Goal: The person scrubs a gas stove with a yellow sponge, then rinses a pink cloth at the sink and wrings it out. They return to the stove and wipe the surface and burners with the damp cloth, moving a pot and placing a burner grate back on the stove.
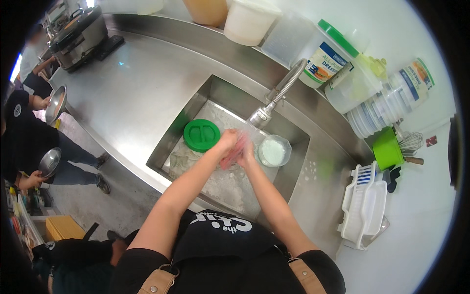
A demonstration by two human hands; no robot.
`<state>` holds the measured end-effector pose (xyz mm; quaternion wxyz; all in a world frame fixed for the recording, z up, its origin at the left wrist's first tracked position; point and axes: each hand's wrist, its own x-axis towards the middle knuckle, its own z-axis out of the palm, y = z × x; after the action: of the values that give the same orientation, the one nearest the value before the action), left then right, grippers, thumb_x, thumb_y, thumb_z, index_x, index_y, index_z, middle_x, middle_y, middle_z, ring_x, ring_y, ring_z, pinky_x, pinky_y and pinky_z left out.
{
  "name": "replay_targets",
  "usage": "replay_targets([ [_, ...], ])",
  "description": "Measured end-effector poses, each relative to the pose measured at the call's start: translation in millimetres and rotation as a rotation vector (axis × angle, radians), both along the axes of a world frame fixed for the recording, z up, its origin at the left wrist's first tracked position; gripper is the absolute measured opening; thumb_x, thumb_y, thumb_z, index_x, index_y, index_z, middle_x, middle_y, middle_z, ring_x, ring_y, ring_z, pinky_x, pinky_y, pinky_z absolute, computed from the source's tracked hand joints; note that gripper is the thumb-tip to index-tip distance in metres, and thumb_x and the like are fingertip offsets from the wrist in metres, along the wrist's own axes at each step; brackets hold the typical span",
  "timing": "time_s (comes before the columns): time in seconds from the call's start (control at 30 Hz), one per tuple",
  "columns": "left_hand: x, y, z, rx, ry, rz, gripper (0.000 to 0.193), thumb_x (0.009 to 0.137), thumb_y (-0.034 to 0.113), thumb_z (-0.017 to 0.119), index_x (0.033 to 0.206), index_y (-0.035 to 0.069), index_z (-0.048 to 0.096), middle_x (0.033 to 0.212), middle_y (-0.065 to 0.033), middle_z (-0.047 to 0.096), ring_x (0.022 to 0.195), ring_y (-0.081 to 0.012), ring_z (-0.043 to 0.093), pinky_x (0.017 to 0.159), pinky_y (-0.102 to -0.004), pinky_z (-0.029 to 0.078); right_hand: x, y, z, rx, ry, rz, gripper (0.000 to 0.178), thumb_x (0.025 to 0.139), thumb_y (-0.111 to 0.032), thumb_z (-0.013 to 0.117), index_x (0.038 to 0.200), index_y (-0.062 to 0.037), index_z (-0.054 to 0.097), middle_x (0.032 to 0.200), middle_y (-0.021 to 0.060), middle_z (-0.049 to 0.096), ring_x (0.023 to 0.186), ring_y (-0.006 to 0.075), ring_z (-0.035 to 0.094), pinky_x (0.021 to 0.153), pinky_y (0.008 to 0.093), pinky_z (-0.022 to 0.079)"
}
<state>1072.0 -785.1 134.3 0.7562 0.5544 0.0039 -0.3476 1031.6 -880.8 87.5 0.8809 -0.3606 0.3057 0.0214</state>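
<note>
Over the steel sink (pixel 183 112), both my hands are closed on a crumpled pink, see-through cloth-like thing (pixel 234 153). My left hand (pixel 226 140) grips it from the left, and my right hand (pixel 247 152) from the right. Its exact kind is blurred. Just left of my left hand, a round green lid (pixel 201 135) lies in the sink. To the right of my right hand stands a clear tub (pixel 274 151) with pale, cloudy liquid. The tap's spray head (pixel 260 117) hangs just beyond my hands.
Along the back ledge stand a white bucket (pixel 249 22), a green-lidded tub (pixel 328 56) and stacked clear tubs (pixel 387 103). At the right are a white dish rack (pixel 362 206) and a green holder (pixel 387 149) with a whisk. Left, beside the counter, a person holds metal bowls (pixel 50 162).
</note>
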Motion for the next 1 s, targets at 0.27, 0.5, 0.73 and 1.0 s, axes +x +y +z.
replay_targets([
  [0.27, 15.4, 35.1, 27.5, 0.650, -1.299, 0.098, 0.036, 0.090, 0.032, 0.057, 0.106, 0.000, 0.063, 0.105, -0.0077, 0.062, 0.095, -0.0146, 0.056, 0.079, -0.0340, 0.047, 8.7, -3.9, 76.9, -0.202, -0.187, 0.288, 0.038, 0.092, -0.040, 0.052, 0.110, -0.0066, 0.058, 0.102, 0.0078, 0.063, 0.094, 0.0211, 0.061, 0.078, 0.0371, 0.050],
  [0.5, 8.9, 35.6, 1.8, 0.227, -0.489, -0.235, 0.041, 0.088, 0.040, 0.062, 0.099, 0.001, 0.065, 0.083, -0.0055, 0.064, 0.075, -0.0119, 0.058, 0.070, -0.0302, 0.049, -1.4, -77.9, 102.1, -1.049, -0.317, 0.353, 0.019, 0.081, -0.012, 0.071, 0.094, 0.0012, 0.066, 0.085, 0.0054, 0.069, 0.071, 0.0099, 0.062, 0.062, 0.0275, 0.051],
  [0.73, 10.4, -18.1, -28.5, -0.224, 0.058, 0.291, 0.039, 0.089, 0.042, 0.060, 0.088, 0.003, 0.065, 0.074, -0.0053, 0.062, 0.062, -0.0143, 0.059, 0.054, -0.0314, 0.048, -17.5, 8.8, 46.7, -1.429, -0.308, -0.098, 0.023, 0.083, -0.024, 0.066, 0.084, -0.0002, 0.068, 0.069, 0.0153, 0.065, 0.060, 0.0239, 0.062, 0.058, 0.0382, 0.047],
  [1.0, -45.0, -23.4, -78.8, -0.228, 0.433, 0.255, 0.054, 0.091, 0.058, 0.044, 0.108, 0.009, 0.060, 0.094, -0.0068, 0.065, 0.077, -0.0198, 0.060, 0.062, -0.0358, 0.049, 1.4, 15.8, -9.0, -1.458, 0.091, -0.001, 0.034, 0.085, -0.031, 0.057, 0.079, 0.0018, 0.065, 0.075, 0.0231, 0.064, 0.067, 0.0369, 0.063, 0.060, 0.0485, 0.045],
])
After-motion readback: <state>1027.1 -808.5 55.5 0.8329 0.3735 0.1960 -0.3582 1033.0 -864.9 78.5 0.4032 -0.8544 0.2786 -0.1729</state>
